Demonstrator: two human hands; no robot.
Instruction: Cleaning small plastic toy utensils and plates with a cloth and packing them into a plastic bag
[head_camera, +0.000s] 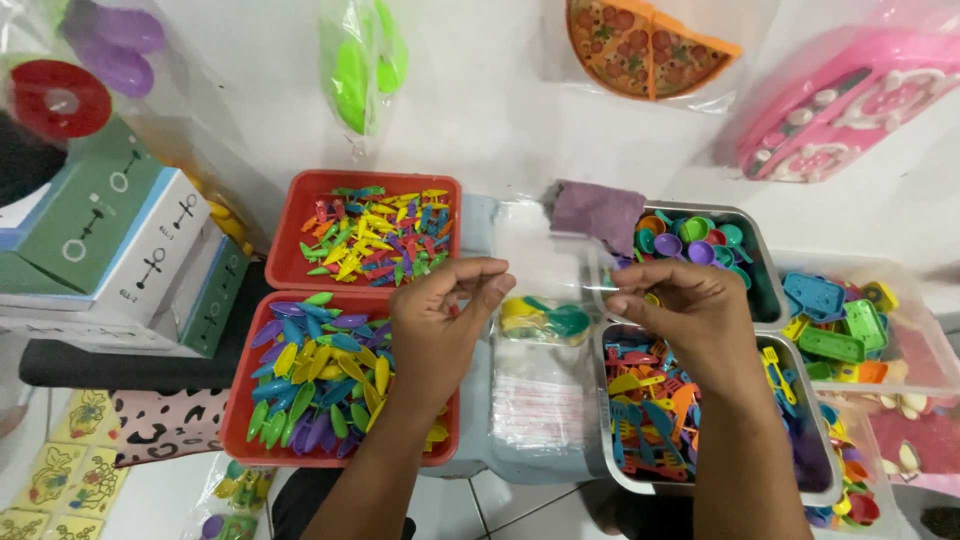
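While I look down from the head camera, I see my left hand (440, 320) and my right hand (685, 305) pinching the top edge of a small clear plastic bag (545, 300) between thumb and fingertips, the other fingers loosely curled. The bag hangs between the two hands, and inside it, just below them, lie yellow and green toy pieces (545, 318). Under my left hand is a red tray (245, 420) of coloured leaf-shaped pieces, and beyond it a second red tray (290, 240) of smaller pieces. Under my right hand is a clear bin (612, 470) of toy cutlery, and beyond its fingers a bin of small cups (690, 240). Below the bag lies a stack of empty bags (540, 410).
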